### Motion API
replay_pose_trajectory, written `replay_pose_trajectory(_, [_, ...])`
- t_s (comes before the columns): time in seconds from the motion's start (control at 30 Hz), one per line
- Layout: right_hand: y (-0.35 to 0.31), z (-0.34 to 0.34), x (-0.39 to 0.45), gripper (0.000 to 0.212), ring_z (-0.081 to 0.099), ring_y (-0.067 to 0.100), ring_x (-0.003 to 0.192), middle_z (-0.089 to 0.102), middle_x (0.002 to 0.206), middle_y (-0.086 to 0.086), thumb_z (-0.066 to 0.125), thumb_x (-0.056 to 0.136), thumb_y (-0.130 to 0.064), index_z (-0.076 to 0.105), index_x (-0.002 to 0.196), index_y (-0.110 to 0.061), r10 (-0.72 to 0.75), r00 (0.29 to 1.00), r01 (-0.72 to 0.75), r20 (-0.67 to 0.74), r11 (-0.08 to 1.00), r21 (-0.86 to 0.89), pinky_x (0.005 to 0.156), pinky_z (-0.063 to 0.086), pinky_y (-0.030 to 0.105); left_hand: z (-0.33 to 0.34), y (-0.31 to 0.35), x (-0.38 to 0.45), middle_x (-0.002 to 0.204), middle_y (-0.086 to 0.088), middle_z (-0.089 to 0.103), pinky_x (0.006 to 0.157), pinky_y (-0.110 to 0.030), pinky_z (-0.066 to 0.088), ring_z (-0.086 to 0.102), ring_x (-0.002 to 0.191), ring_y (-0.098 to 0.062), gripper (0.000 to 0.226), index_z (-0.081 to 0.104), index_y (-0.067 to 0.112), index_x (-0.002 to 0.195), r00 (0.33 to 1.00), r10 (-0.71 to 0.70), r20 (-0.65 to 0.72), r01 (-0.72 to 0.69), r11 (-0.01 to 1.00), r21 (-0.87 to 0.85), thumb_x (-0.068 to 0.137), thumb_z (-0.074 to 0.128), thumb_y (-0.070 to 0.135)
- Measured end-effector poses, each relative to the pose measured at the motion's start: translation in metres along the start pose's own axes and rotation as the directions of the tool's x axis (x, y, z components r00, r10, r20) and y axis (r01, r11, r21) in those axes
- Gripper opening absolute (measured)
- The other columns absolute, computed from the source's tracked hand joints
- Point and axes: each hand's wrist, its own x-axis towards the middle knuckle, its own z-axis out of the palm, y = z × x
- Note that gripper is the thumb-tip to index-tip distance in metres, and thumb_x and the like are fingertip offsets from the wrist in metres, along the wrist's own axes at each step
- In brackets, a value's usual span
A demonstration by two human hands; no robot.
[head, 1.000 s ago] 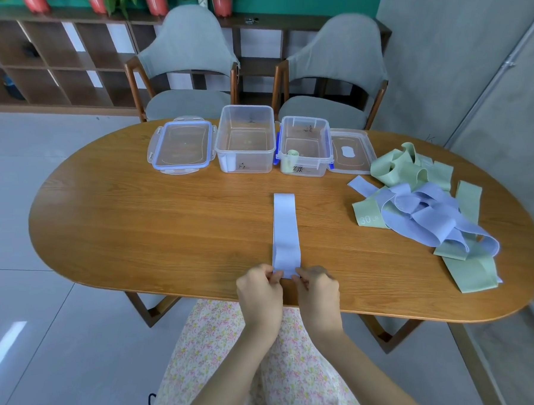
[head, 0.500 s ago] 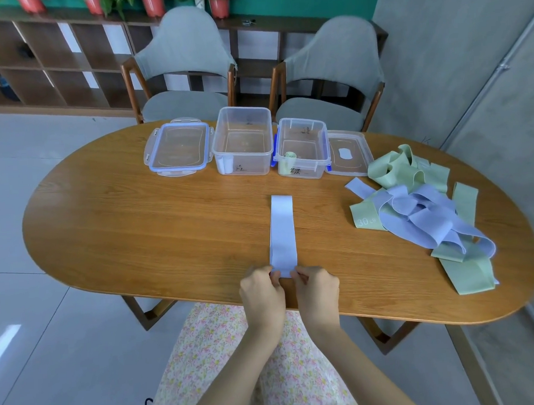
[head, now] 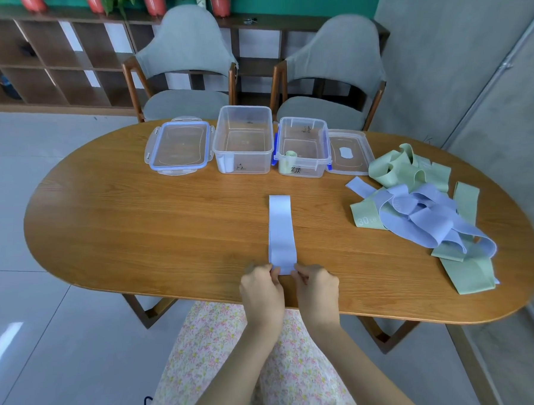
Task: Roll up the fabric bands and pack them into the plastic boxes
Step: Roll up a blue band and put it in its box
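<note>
The left hand [head: 261, 291] and right hand [head: 316, 288] each had a closed grip on the near end of the blue band [head: 280, 232], which lay flat and straight on the counter [head: 137, 227], pointing toward two open plastic boxes [head: 243, 140] at the far edge. A heap of loose bands [head: 421, 212] lay to the right.

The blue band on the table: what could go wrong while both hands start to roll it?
1. The blue band lies close to the table edge, so the roll may slip off.
2. Both hands pinch only its near end; uneven pressure could make the roll go crooked, perhaps too loose for a box.
</note>
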Motion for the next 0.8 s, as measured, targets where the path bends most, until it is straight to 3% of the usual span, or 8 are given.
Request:
replay_pose_trajectory(0.1, [-0.002, -0.003, 0.006, 0.026, 0.051, 0.021, 0.054, 0.062, 0.057, 0.006, 0.063, 0.086, -0.009, 0.06, 0.061, -0.008, 0.051, 0.999, -0.051, 0.007, 0.996, 0.076, 0.053, 0.038, 0.02, -0.001, 0.002, 0.001, 0.08, -0.009, 0.067, 0.062, -0.023, 0.033, 0.06, 0.076, -0.026, 0.019, 0.073, 0.01, 0.086, 1.0, -0.02, 0.009, 0.02, 1.0, -0.021, 0.092, 0.055, 0.013])
replay_pose_trajectory(0.17, [-0.005, -0.006, 0.008, 0.014, 0.064, 0.024, 0.072, 0.07, 0.072, 0.008, 0.065, 0.087, -0.009, 0.069, 0.075, -0.003, 0.087, 0.996, -0.089, 0.022, 0.988, 0.128, 0.068, 0.051, 0.027, -0.004, 0.002, 0.005, 0.08, -0.008, 0.069, 0.064, -0.024, 0.039, 0.062, 0.079, -0.024, 0.017, 0.073, 0.009, 0.084, 0.999, -0.034, 0.013, 0.034, 0.997, -0.065, 0.09, 0.058, 0.01])
replay_pose_trajectory(0.27, [-0.002, -0.002, 0.008, 0.02, 0.062, 0.026, 0.067, 0.067, 0.067, 0.012, 0.064, 0.086, -0.011, 0.066, 0.069, -0.001, 0.087, 0.996, -0.089, 0.026, 0.988, 0.129, 0.065, 0.051, 0.034, -0.005, 0.003, 0.007, 0.077, -0.007, 0.069, 0.065, -0.027, 0.046, 0.063, 0.077, -0.022, 0.017, 0.071, 0.006, 0.076, 0.998, -0.047, 0.034, 0.05, 0.994, -0.102, 0.088, 0.059, 0.007])
replay_pose_trajectory(0.4, [0.001, 0.002, 0.012, 0.028, 0.037, 0.02, 0.054, 0.056, 0.056, 0.011, 0.059, 0.089, -0.013, 0.058, 0.064, 0.0, 0.081, 0.994, -0.084, 0.067, 0.995, 0.052, 0.052, 0.037, 0.031, -0.003, 0.002, 0.01, 0.071, -0.006, 0.066, 0.059, -0.024, 0.04, 0.062, 0.075, -0.023, 0.025, 0.064, 0.007, 0.065, 0.995, -0.069, 0.068, 0.076, 0.992, -0.103, 0.089, 0.056, 0.006])
replay_pose_trajectory(0.5, [-0.001, 0.002, 0.015, 0.022, 0.054, 0.025, 0.059, 0.065, 0.069, 0.014, 0.059, 0.09, -0.015, 0.066, 0.073, -0.002, 0.06, 0.995, -0.06, 0.076, 0.998, -0.003, 0.058, 0.045, 0.031, -0.002, 0.006, 0.011, 0.083, -0.01, 0.068, 0.067, -0.032, 0.049, 0.063, 0.082, -0.027, 0.02, 0.07, 0.005, 0.081, 0.997, -0.047, 0.063, 0.051, 0.997, -0.061, 0.091, 0.054, 0.01])
replay_pose_trajectory(0.63, [-0.005, 0.0, 0.014, 0.014, 0.066, 0.027, 0.08, 0.071, 0.078, 0.01, 0.063, 0.088, -0.012, 0.071, 0.083, -0.001, 0.057, 0.998, -0.059, 0.022, 0.997, 0.059, 0.076, 0.052, 0.036, -0.005, 0.009, 0.011, 0.077, -0.01, 0.065, 0.057, -0.022, 0.035, 0.058, 0.073, -0.024, 0.023, 0.069, 0.004, 0.079, 0.997, -0.045, 0.061, 0.048, 0.998, -0.05, 0.093, 0.052, 0.011])
replay_pose_trajectory(0.7, [-0.004, 0.0, 0.012, 0.016, 0.066, 0.026, 0.08, 0.071, 0.076, 0.01, 0.064, 0.088, -0.012, 0.07, 0.078, 0.0, 0.067, 0.997, -0.069, 0.033, 0.994, 0.084, 0.074, 0.052, 0.035, -0.008, 0.007, 0.012, 0.064, -0.006, 0.057, 0.045, -0.016, 0.025, 0.048, 0.061, -0.017, 0.029, 0.064, 0.003, 0.068, 0.995, -0.062, 0.072, 0.066, 0.996, -0.053, 0.093, 0.054, 0.013])
replay_pose_trajectory(0.8, [0.001, 0.004, 0.005, 0.028, 0.058, 0.028, 0.063, 0.062, 0.059, 0.009, 0.064, 0.087, -0.013, 0.059, 0.062, -0.003, 0.088, 0.995, -0.092, 0.048, 0.993, 0.08, 0.061, 0.049, 0.034, -0.011, 0.002, 0.011, 0.053, -0.002, 0.045, 0.042, -0.02, 0.025, 0.039, 0.054, -0.015, 0.034, 0.057, -0.001, 0.06, 0.994, -0.066, 0.091, 0.072, 0.996, -0.061, 0.091, 0.057, 0.012])
